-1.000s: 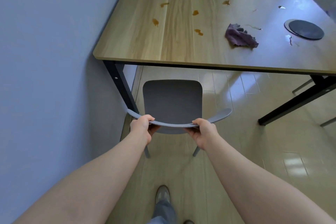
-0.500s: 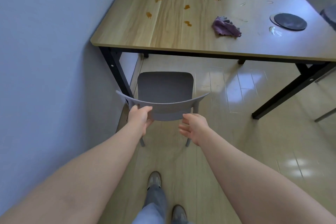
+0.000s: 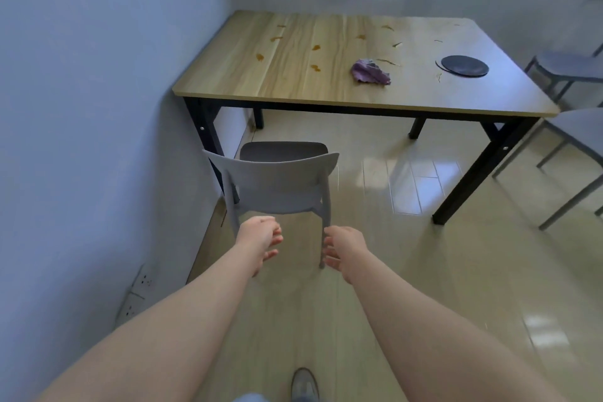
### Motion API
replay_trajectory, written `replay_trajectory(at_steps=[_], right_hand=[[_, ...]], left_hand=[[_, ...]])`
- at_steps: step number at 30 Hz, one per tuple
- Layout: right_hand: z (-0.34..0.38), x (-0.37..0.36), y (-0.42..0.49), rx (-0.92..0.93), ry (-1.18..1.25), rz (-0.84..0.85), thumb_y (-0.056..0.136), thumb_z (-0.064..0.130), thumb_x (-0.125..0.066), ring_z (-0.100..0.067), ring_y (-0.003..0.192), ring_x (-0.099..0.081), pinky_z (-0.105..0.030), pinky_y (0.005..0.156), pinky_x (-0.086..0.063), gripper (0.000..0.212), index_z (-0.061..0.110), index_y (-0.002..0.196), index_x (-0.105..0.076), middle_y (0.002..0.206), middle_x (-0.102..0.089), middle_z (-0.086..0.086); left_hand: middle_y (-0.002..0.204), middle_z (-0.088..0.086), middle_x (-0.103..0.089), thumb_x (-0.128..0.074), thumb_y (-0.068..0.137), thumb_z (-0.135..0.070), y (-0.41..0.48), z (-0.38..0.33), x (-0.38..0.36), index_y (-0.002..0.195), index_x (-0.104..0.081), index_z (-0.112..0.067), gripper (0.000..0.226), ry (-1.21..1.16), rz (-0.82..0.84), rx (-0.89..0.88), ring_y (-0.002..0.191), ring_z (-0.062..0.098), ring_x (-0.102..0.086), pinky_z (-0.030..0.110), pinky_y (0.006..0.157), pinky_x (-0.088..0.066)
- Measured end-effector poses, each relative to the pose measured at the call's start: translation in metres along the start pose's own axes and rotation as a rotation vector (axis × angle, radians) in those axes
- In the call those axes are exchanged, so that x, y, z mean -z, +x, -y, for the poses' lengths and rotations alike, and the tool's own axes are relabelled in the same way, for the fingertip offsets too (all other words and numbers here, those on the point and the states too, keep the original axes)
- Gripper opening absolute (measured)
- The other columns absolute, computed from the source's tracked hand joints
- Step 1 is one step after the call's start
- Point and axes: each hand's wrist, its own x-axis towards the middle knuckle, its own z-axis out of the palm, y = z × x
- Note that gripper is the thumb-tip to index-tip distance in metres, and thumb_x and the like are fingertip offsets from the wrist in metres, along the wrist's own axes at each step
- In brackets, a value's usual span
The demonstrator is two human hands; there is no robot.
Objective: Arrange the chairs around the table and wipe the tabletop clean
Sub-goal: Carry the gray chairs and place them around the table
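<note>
- A chair [image 3: 277, 179] stood on the floor at the worktop's [image 3: 326, 91] near left corner, its back toward the person. Its seat was about at the worktop's edge, so it probably needed pushing further in.
- The left hand [image 3: 259, 237] and right hand [image 3: 342, 246] hung just behind the chair, fingers loosely spread, gripping nothing.
- A 2nd chair [image 3: 567, 67] and a 3rd chair [image 3: 577, 127] stood off the worktop's right end, apparently not yet arranged.
- Wiping looked unstarted. Orange stains [image 3: 316, 67] dotted the worktop and the cloth [image 3: 370, 72] lay crumpled near its middle, well apart from a dark disc [image 3: 463, 65].
</note>
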Motion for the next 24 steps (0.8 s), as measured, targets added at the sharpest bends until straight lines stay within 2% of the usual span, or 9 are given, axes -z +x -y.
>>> replay_trajectory(at_steps=[7, 11, 15, 18, 24], right_hand=[[-0.085, 0.043, -0.077, -0.023, 0.081, -0.019, 0.094, 0.014, -0.048, -0.016, 0.064, -0.046, -0.032, 0.07, -0.043, 0.01, 0.011, 0.103, -0.05, 0.076, -0.048, -0.004], [-0.158, 0.073, -0.129, -0.089, 0.121, -0.033, 0.095, 0.015, -0.047, -0.015, 0.063, -0.046, -0.028, 0.057, -0.041, 0.007, 0.011, 0.092, -0.051, 0.077, -0.049, -0.004], [-0.232, 0.121, -0.188, -0.17, 0.132, -0.074, 0.094, 0.017, -0.052, -0.016, 0.064, -0.048, -0.028, 0.057, -0.042, 0.01, 0.008, 0.099, -0.053, 0.082, -0.052, -0.005], [-0.261, 0.159, -0.226, -0.15, 0.152, -0.103, 0.093, 0.014, -0.052, -0.016, 0.061, -0.047, -0.028, 0.055, -0.039, 0.007, 0.009, 0.097, -0.053, 0.075, -0.05, -0.004], [-0.292, 0.243, -0.273, -0.059, 0.143, -0.076, 0.093, 0.014, -0.051, -0.015, 0.059, -0.046, -0.027, 0.055, -0.039, 0.006, 0.011, 0.097, -0.051, 0.074, -0.049, -0.003]], left_hand=[[0.08, 0.0, -0.057, -0.042, 0.094, -0.009, -0.09, 0.074, -0.01, 0.105, -0.055, -0.018, 0.019, 0.132, 0.049, -0.022, 0.071, 0.013, -0.055, 0.03, 0.071, -0.043], [0.076, -0.001, -0.054, -0.041, 0.094, -0.007, -0.153, 0.132, -0.016, 0.086, -0.054, -0.02, 0.02, 0.16, 0.089, 0.0, 0.066, 0.011, -0.053, 0.024, 0.065, -0.039], [0.074, -0.001, -0.051, -0.039, 0.096, -0.01, -0.225, 0.195, -0.026, 0.078, -0.05, -0.02, 0.023, 0.097, 0.096, 0.109, 0.064, 0.011, -0.05, 0.023, 0.061, -0.036], [0.074, -0.001, -0.051, -0.04, 0.096, -0.011, -0.274, 0.228, -0.04, 0.075, -0.049, -0.019, 0.024, 0.104, 0.115, 0.113, 0.064, 0.01, -0.05, 0.022, 0.06, -0.036], [0.074, 0.0, -0.052, -0.043, 0.093, -0.007, -0.358, 0.272, -0.09, 0.076, -0.05, -0.018, 0.022, 0.057, 0.116, 0.05, 0.064, 0.01, -0.052, 0.023, 0.062, -0.038]])
